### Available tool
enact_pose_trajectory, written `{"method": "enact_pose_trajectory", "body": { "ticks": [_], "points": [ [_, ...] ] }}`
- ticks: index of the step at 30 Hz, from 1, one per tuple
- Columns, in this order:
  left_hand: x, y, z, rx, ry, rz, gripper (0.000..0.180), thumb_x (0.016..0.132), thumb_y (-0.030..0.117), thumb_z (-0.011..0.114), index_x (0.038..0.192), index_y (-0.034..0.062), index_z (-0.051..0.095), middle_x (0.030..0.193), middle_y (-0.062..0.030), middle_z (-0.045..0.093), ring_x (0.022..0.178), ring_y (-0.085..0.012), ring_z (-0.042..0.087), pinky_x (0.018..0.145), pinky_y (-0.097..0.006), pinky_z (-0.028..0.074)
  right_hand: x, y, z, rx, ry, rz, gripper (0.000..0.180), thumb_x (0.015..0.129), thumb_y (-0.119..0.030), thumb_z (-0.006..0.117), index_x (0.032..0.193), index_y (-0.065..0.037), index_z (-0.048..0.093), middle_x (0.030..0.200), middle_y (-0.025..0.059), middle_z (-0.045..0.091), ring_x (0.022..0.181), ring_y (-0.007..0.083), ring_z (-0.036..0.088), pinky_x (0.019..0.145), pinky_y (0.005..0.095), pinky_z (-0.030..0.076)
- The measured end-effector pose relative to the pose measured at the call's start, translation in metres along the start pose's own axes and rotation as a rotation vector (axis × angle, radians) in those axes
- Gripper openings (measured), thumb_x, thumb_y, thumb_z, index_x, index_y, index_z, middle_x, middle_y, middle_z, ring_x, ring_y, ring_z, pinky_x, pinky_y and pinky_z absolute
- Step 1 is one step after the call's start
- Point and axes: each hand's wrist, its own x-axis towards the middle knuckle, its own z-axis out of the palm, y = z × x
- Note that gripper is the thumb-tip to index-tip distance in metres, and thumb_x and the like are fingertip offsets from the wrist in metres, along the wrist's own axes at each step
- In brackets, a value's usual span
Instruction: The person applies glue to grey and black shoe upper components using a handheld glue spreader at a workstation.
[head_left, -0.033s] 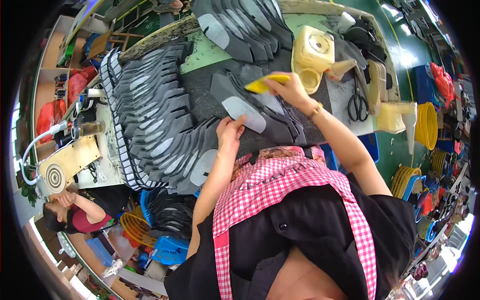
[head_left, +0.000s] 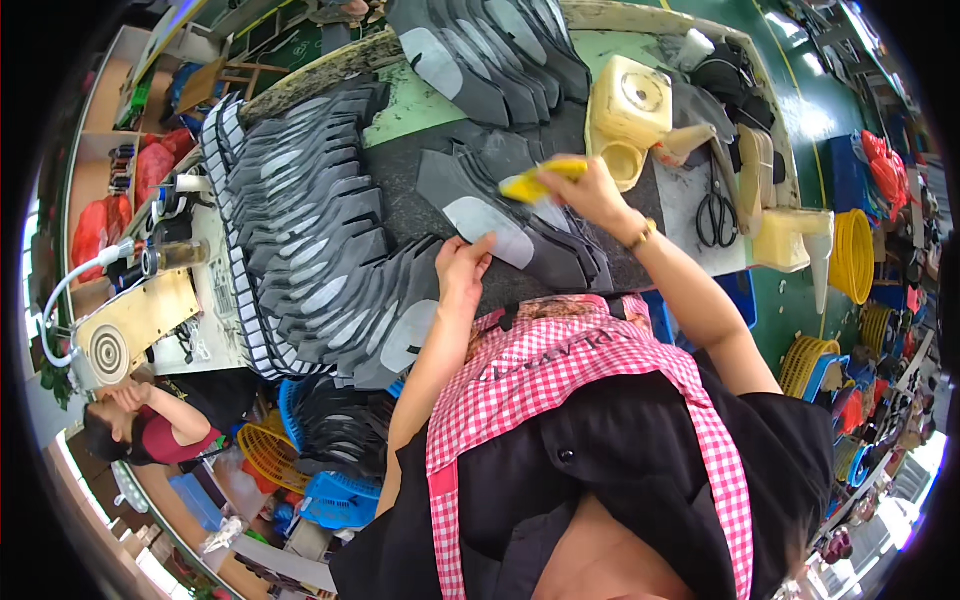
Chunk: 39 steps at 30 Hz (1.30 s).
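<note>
My left hand point(head_left: 462, 268) pinches the near left edge of a dark grey cut piece point(head_left: 440, 182) that bears a pale grey rounded patch point(head_left: 490, 228). Similar pieces lie overlapped beneath and beside it on a dark work mat point(head_left: 395, 165). In my right hand point(head_left: 592, 198), closed fingers grip a flat yellow tool point(head_left: 540, 180) over the far right part of these pieces. The tool's working edge is blurred, and I cannot tell whether it touches them.
A long overlapping row of grey pieces point(head_left: 310, 220) fills the left; another stack point(head_left: 480, 60) lies at the back. A cream plastic container point(head_left: 630, 100) and black scissors point(head_left: 716, 212) are to the right. A person point(head_left: 165, 425) sits at far left, near a blue basket point(head_left: 340, 500).
My right hand and the yellow tool have shifted slightly right and toward me. My left hand stays on the edge of the grey piece.
</note>
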Motion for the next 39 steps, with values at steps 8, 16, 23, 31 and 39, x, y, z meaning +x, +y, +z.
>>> {"method": "enact_pose_trajectory", "body": {
  "ticks": [8, 16, 23, 31, 39],
  "points": [
    [-0.085, 0.025, 0.012, 0.341, -0.112, 0.455, 0.037, 0.069, -0.005, 0.064, 0.103, -0.002, 0.051, 0.096, -0.0074, 0.058, 0.083, -0.016, 0.058, 0.08, -0.029, 0.045, -0.016, 0.002, 0.005, -0.299, 0.013, -0.345, 0.011, 0.079, -0.014, 0.058, 0.08, -0.003, 0.06, 0.071, 0.0141, 0.058, 0.064, 0.0314, 0.058, 0.056, 0.0355, 0.045],
    [0.044, 0.208, 0.061, 0.333, -0.374, 0.642, 0.046, 0.072, -0.004, 0.063, 0.11, 0.0048, 0.038, 0.094, -0.0088, 0.057, 0.083, -0.0181, 0.059, 0.066, -0.027, 0.051, -0.026, -0.001, -0.019, 0.049, 0.048, 0.097, 0.016, 0.081, -0.017, 0.059, 0.088, -0.002, 0.063, 0.067, 0.0098, 0.061, 0.056, 0.0112, 0.056, 0.052, 0.0265, 0.044],
    [0.171, 0.21, 0.054, 0.342, -0.369, 0.449, 0.054, 0.072, 0.006, 0.069, 0.116, 0.0021, 0.038, 0.1, -0.0106, 0.056, 0.086, -0.0203, 0.058, 0.073, -0.034, 0.05, -0.041, -0.003, -0.076, -0.45, 0.413, 0.064, 0.014, 0.078, -0.013, 0.058, 0.09, -0.006, 0.062, 0.077, 0.014, 0.061, 0.07, 0.0305, 0.059, 0.061, 0.0331, 0.047],
    [0.023, 0.097, 0.021, 0.729, -0.081, 0.43, 0.046, 0.073, 0.025, 0.071, 0.097, -0.0016, 0.042, 0.075, -0.0065, 0.055, 0.059, -0.0106, 0.053, 0.048, -0.022, 0.043, -0.042, 0.004, -0.075, -0.703, 0.402, -0.279, 0.017, 0.076, -0.009, 0.059, 0.093, -0.009, 0.058, 0.074, 0.0094, 0.054, 0.07, 0.0286, 0.056, 0.058, 0.0354, 0.044],
    [0.004, 0.007, 0.016, 0.487, 0.074, 0.381, 0.059, 0.066, 0.017, 0.076, 0.108, -0.0023, 0.038, 0.079, -0.0063, 0.053, 0.063, -0.0121, 0.054, 0.056, -0.023, 0.047, -0.029, -0.006, -0.065, -0.318, 0.244, -0.002, 0.018, 0.08, -0.01, 0.057, 0.097, -0.008, 0.062, 0.079, 0.009, 0.061, 0.065, 0.0256, 0.059, 0.058, 0.0305, 0.046]
  ]
}}
